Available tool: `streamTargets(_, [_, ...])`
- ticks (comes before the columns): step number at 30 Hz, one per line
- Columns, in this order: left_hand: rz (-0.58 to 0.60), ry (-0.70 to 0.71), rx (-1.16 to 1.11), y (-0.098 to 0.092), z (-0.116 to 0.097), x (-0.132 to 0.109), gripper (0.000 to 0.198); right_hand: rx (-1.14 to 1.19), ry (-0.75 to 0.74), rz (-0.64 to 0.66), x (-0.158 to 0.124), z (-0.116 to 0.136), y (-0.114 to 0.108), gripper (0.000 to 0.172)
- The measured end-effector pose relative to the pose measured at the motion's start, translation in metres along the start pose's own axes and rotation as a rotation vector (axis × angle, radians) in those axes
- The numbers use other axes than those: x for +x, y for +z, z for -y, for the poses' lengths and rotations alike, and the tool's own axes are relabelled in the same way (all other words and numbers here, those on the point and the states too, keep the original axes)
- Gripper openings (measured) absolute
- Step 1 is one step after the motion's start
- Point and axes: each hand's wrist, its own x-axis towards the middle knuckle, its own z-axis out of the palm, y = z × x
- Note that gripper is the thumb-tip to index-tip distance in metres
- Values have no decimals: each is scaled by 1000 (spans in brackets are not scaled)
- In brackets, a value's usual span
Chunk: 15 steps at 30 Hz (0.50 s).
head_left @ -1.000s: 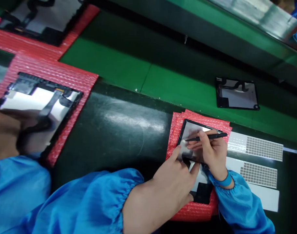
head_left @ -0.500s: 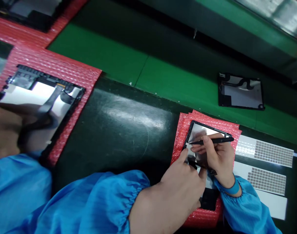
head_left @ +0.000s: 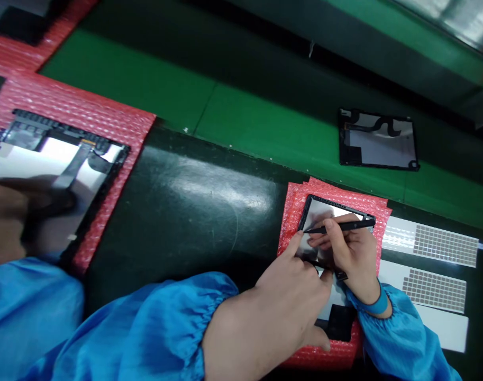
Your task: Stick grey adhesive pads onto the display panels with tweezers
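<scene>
My right hand pinches black tweezers, their tip pointing left at the left edge of a screen panel. The panel has a black frame and a shiny silver back, and lies on red bubble wrap. My left hand rests across the panel with its fingers spread. Its index fingertip touches the frame beside the tweezers' tip. A black flex cable shows between my hands, partly covered by them. Whatever lies right under the tips is too small to make out.
Right of the panel lie white label sheets with small squares. Another panel rests on the green ledge. At left, a co-worker's blurred hand is over a panel on red bubble wrap.
My left index finger has moved up along the frame to the tweezers' tip, and my left thumb now sticks out to the right. My right hand keeps its grip; the view has shifted slightly.
</scene>
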Motion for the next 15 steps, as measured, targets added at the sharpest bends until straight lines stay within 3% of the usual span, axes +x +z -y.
streamTargets(11, [-20, 52, -49, 4, 8, 0, 92, 126, 22, -36, 5, 0, 3, 34])
streamTargets(13, [-34, 55, -84, -1, 11, -2, 93, 213, 12, -39, 9, -3, 5, 37])
streamTargets(15, [-12, 66, -150, -13, 14, -7, 82, 312, 8, -39, 11, 0, 2, 41])
